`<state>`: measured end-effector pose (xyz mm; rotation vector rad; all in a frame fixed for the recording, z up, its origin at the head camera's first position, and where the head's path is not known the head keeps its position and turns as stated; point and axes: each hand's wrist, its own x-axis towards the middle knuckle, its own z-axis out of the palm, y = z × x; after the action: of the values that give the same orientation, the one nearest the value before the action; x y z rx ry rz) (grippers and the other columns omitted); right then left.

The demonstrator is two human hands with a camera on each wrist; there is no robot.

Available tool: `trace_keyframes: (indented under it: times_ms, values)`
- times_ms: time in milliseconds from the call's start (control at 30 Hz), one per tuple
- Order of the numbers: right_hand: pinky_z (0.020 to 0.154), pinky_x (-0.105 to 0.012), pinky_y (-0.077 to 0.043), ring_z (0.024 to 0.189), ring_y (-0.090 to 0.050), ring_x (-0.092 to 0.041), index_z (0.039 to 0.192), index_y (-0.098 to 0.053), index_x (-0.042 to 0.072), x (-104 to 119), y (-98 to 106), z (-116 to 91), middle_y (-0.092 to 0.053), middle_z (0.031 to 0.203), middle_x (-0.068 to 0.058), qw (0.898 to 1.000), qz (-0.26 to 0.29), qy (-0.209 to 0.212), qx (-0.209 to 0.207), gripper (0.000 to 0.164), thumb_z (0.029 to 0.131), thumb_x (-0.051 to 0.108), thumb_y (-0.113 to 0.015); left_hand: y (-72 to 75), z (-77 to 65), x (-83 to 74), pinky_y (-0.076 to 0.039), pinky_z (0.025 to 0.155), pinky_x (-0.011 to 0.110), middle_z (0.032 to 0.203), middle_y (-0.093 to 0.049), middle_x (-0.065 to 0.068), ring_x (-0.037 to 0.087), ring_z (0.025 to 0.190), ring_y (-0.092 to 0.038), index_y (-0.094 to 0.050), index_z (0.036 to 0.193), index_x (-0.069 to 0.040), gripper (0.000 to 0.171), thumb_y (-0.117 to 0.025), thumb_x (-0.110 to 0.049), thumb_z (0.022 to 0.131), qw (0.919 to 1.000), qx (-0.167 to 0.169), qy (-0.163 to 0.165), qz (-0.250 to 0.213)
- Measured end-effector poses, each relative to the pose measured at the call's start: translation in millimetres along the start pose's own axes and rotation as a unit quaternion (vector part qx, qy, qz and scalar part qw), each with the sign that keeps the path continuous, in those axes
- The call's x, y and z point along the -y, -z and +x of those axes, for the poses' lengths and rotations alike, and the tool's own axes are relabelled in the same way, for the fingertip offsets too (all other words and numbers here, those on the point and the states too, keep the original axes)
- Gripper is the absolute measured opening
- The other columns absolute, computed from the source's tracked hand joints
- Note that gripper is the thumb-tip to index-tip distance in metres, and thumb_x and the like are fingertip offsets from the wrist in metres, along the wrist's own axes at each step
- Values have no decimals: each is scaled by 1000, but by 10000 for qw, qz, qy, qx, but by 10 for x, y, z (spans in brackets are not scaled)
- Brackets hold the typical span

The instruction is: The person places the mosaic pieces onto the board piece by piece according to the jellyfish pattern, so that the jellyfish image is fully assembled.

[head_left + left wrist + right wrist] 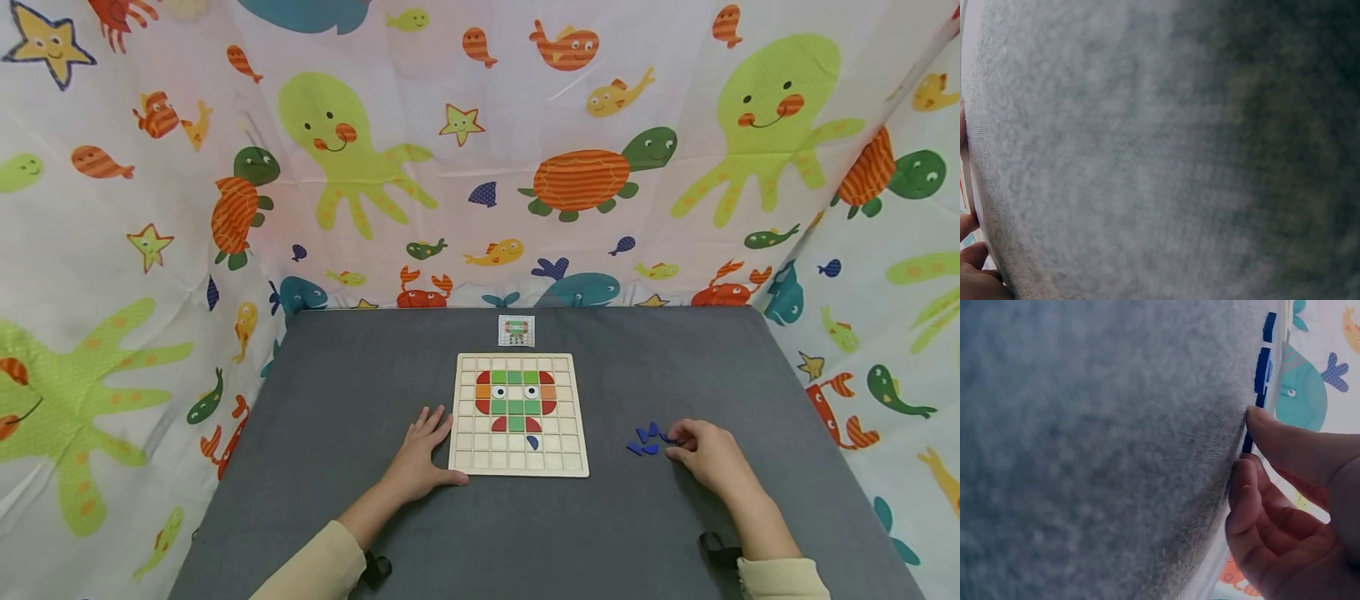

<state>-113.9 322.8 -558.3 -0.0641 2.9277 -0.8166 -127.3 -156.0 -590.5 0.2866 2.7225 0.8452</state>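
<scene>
A square wooden grid board (pixel 465 417) lies on the table. Red, orange, green and white-eyed tiles (pixel 516 407) on it form a face-like figure, and a single blue quarter-round tile (pixel 533 442) sits below. My left hand (pixel 416 458) rests at the board's left edge, fingers spread and thumb by the lower left corner. To the right of the board, my right hand (pixel 705 450) is at a small group of blue tiles (pixel 642 435). In the right wrist view, its thumb and fingertips pinch a blue tile (pixel 1247 442) at the table surface.
Behind the board lies a small picture card (pixel 517 331) showing a similar coloured figure. The dark grey table (pixel 360 367) is bordered at the back and sides by a sea-animal print curtain (pixel 465 208). Grey cloth fills most of the left wrist view.
</scene>
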Motion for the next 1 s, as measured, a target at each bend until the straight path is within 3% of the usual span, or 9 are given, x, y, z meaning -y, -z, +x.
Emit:
trace_keyframes:
  times_ms: [167, 367, 500, 700, 1000]
  values:
    - [70, -48, -55, 83, -65, -26, 103, -70, 6, -35, -41, 38, -65, 100, -14, 9998, -68, 164, -114, 20, 86, 9, -79, -3, 6, -6, -15, 125, 58, 168, -22, 5, 32, 158, -6, -34, 159, -15, 114, -90, -54, 68, 10000, -7, -61, -38]
    - [68, -45, -54, 76, -64, -20, 93, -71, 7, -34, -29, 78, -70, 84, -3, 9997, -83, 219, -73, 10, 89, 14, -77, 7, -7, -3, -14, 125, 57, 169, -22, 5, 32, 158, -6, -33, 159, -15, 115, -90, -54, 68, 10000, 16, -43, -13]
    - [68, -47, -55, 75, -65, -22, 92, -74, 6, -15, -27, 81, -71, 83, -5, 9991, -265, 273, -200, 8, 93, 14, -73, 8, -12, 3, -14, 125, 58, 169, -22, 5, 32, 158, -6, -33, 159, -14, 114, -90, -53, 68, 10000, 12, -35, 7]
    - [71, -51, -55, 79, -68, -28, 106, -73, 2, -28, -14, 54, -74, 88, -10, 9990, -256, 150, -343, 16, 95, 13, -69, 9, -18, -14, -14, 125, 57, 169, -21, 5, 32, 158, -6, -33, 159, -15, 115, -90, -53, 68, 10000, 25, 5, 36]
    - [68, -35, -52, 79, -63, -14, 110, -77, 8, -159, 48, 63, -69, 94, -4, 9986, -106, 520, -18, 23, 87, 11, -78, -4, 2, -16, -15, 125, 58, 169, -22, 4, 32, 158, -6, -34, 159, -16, 113, -90, -53, 68, 10000, -20, 29, -18]
